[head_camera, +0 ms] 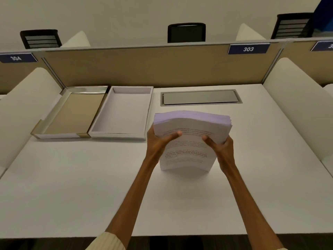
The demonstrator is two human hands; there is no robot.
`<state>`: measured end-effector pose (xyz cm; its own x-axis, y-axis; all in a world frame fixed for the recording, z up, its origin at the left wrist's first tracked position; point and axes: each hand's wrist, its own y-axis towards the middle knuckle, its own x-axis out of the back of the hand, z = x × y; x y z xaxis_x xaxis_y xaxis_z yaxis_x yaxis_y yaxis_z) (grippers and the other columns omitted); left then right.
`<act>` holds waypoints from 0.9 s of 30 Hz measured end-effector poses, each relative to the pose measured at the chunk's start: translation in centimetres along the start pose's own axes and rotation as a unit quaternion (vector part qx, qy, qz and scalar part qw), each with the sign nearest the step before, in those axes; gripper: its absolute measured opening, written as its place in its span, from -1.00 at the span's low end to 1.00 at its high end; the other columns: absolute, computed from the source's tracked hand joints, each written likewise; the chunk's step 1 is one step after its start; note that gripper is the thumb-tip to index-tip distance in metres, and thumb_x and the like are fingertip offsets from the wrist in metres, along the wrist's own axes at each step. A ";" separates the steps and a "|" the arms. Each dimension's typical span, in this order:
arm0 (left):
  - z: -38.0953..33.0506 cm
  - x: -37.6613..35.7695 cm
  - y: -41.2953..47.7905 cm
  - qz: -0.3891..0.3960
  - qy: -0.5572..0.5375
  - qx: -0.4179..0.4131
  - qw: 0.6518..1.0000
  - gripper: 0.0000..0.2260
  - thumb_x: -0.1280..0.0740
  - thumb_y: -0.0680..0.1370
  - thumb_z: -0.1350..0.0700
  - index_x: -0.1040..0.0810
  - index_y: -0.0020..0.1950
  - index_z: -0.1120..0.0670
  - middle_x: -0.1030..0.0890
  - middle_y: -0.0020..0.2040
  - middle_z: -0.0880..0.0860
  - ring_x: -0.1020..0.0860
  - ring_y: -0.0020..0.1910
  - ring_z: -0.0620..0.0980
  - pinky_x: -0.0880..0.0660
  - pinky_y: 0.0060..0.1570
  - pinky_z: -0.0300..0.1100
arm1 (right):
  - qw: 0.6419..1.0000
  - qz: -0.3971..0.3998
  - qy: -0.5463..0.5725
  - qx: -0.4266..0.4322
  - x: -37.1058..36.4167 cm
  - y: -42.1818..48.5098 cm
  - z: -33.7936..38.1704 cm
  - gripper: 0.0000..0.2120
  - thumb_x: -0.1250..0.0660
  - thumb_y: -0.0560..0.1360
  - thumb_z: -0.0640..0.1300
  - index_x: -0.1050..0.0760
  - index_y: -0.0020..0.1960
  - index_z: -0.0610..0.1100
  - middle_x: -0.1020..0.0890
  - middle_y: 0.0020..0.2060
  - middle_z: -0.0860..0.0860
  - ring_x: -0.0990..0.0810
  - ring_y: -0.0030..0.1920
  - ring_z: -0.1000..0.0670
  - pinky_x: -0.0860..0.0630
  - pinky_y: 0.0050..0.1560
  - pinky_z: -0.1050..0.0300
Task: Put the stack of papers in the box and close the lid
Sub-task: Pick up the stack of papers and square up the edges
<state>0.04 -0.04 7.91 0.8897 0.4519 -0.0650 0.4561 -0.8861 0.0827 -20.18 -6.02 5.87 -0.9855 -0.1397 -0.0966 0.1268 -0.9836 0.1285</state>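
A thick stack of printed papers (191,127) stands on its lower edge on the white desk, tilted toward me and bowed. My left hand (159,141) grips its left side, thumb across the front page. On the other side my right hand (220,146) holds the stack the same way. The open white box (147,112) lies empty at the back left of the desk. Its lid (72,112), inside up with a tan lining and gold edges, lies right beside it on the left.
A grey cable hatch (201,97) is set into the desk behind the stack. A tan partition (153,65) closes the back, and white side dividers (295,105) flank the desk. Black chairs stand beyond the partition.
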 end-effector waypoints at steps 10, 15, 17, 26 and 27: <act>-1.9 -2.0 2.0 -0.119 0.030 -0.058 0.991 -0.76 -0.28 0.47 -0.07 -0.43 0.00 0.07 -0.55 -0.27 -0.08 -0.59 -0.33 -0.12 -0.50 -0.41 -0.44 | 0.991 -0.112 0.015 0.074 -2.4 2.2 3.2 -0.77 -0.27 0.50 -0.04 -0.57 -0.03 -0.20 -0.64 -0.28 0.21 -0.63 -0.29 0.25 -0.48 -0.35 0.44; -1.3 -1.3 1.9 -0.083 0.017 -0.062 0.995 -0.53 -0.30 0.32 -0.43 -0.35 -0.02 -0.12 -0.53 -0.23 -0.07 -0.64 -0.33 -0.21 -0.53 -0.39 -0.38 | 0.996 -0.023 0.022 0.086 -1.0 2.3 2.4 -0.33 -0.42 0.29 0.36 -0.53 0.07 -0.21 -0.68 -0.21 0.24 -0.67 -0.21 0.19 -0.54 -0.32 0.38; -0.2 -0.7 1.7 -0.058 0.018 -0.074 0.995 -0.34 -0.36 0.18 -0.50 -0.32 0.06 -0.12 -0.54 -0.13 -0.03 -0.66 -0.24 -0.21 -0.58 -0.36 -0.35 | 0.999 -0.001 0.007 0.051 -0.4 1.9 1.1 -0.37 -0.54 0.15 0.32 -0.59 -0.02 -0.13 -0.72 -0.23 0.21 -0.69 -0.24 0.21 -0.56 -0.33 0.36; 8.1 0.5 0.2 -0.026 0.081 0.029 0.996 -0.45 -0.58 0.30 0.04 -0.48 0.21 0.14 -0.66 0.10 0.04 -0.67 0.04 -0.01 -0.67 -0.05 0.07 | 0.997 -0.026 -0.016 -0.074 -1.0 0.0 -4.5 -0.79 -0.64 0.17 -0.04 -0.70 -0.22 0.09 -0.75 -0.27 0.08 -0.72 -0.27 0.02 -0.65 -0.31 0.18; 7.9 0.5 0.4 -0.027 0.085 0.029 0.996 -0.48 -0.58 0.29 0.03 -0.49 0.18 0.08 -0.66 0.07 0.00 -0.68 0.01 -0.06 -0.69 -0.09 -0.01 | 0.997 -0.032 -0.009 -0.075 -1.0 0.2 -4.4 -0.78 -0.64 0.19 -0.05 -0.70 -0.20 0.07 -0.76 -0.25 0.07 -0.73 -0.26 0.00 -0.65 -0.31 0.18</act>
<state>0.49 -0.99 0.01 0.8564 0.5062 0.1015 0.5064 -0.8619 0.0259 -18.64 -6.54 1.67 -0.9939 -0.0753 -0.0810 0.0777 -0.9966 -0.0267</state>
